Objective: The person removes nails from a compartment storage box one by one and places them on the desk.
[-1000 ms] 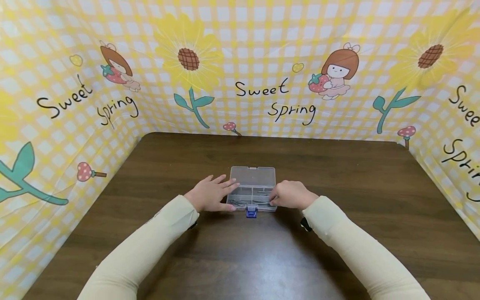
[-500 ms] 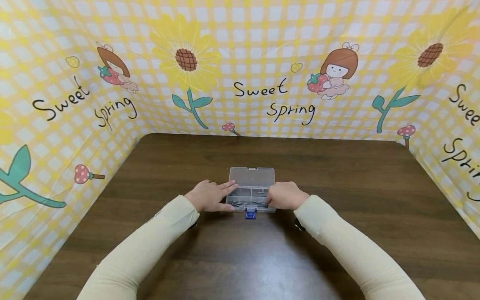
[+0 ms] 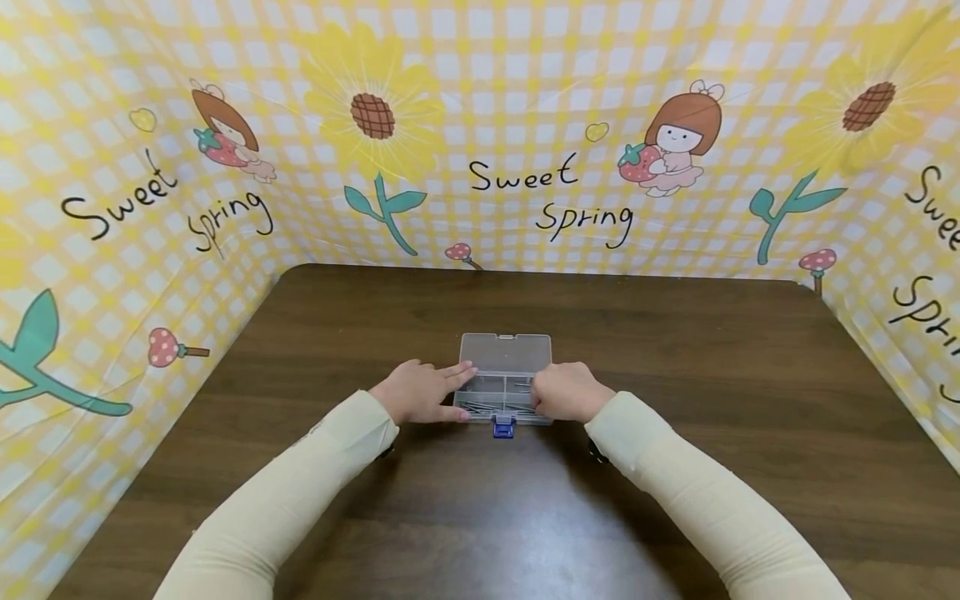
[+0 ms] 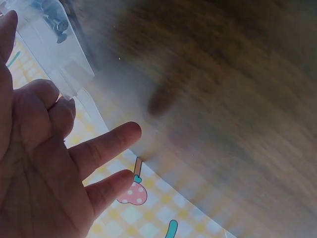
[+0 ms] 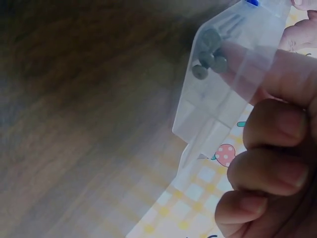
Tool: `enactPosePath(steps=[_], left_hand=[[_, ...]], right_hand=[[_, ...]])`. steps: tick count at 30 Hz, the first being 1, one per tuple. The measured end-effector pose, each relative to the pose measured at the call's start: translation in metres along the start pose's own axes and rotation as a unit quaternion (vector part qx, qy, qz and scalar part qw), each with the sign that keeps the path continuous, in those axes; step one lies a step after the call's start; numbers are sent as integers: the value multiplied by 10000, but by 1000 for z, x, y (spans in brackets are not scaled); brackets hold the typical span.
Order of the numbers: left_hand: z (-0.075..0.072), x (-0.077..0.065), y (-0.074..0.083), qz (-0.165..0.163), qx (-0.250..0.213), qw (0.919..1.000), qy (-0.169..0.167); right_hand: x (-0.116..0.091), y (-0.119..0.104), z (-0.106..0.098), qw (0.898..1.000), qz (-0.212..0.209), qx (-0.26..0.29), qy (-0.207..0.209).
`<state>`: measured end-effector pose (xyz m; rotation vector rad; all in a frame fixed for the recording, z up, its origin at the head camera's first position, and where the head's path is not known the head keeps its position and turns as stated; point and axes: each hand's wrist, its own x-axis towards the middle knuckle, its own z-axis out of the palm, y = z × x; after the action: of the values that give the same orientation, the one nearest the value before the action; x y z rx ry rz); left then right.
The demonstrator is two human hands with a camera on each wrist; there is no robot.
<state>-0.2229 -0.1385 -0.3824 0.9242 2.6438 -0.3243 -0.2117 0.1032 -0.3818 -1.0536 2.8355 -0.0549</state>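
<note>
Shifted inward since the frame one second ago: right hand [image 3: 572, 392], from the right edge of the clear box [image 3: 523, 420] to over the right-hand compartments. Drawn closer together in the same interval: fingers of the left hand [image 3: 416, 392], spread before. Little change noted since half a second ago.

Box: standing on the brown table [image 3: 480, 517], between both hands; lid [image 3: 506, 354] raised at the far side, blue clasp [image 3: 503, 428] at the near side.

Left hand: laid against the left end of the box, thumb at the near left corner, fingertips at the far left corner by the lid. Fingers mostly stretched out; in the left wrist view, two held out apart from the box.

Right hand: fingers curled and narrow, reaching into the right end of the box. In the right wrist view, one finger seen through the translucent wall, close beside round-headed metal fasteners [image 5: 207, 58]; three others folded toward the palm. Cannot tell if any fastener pinched; tips unclear.

Metal fasteners in head view: long bunch in the near left compartment, short piece in the far right.

Behind table: yellow-checked cloth [image 3: 510, 100], printed "Sweet Spring".
</note>
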Motion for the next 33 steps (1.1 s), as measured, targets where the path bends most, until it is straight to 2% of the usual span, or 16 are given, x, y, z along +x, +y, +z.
enactPosePath(steps=[7, 19, 33], left_hand=[[-1, 0, -1, 21, -56, 10000, 33], [-1, 0, 0, 11, -61, 10000, 35], [-3, -2, -1, 80, -240, 9996, 95]], right_hand=[[1, 1, 1, 10000, -58, -11, 49], [-1, 6, -1, 9994, -41, 334, -33], [-21, 27, -19, 9977, 413, 508, 165]])
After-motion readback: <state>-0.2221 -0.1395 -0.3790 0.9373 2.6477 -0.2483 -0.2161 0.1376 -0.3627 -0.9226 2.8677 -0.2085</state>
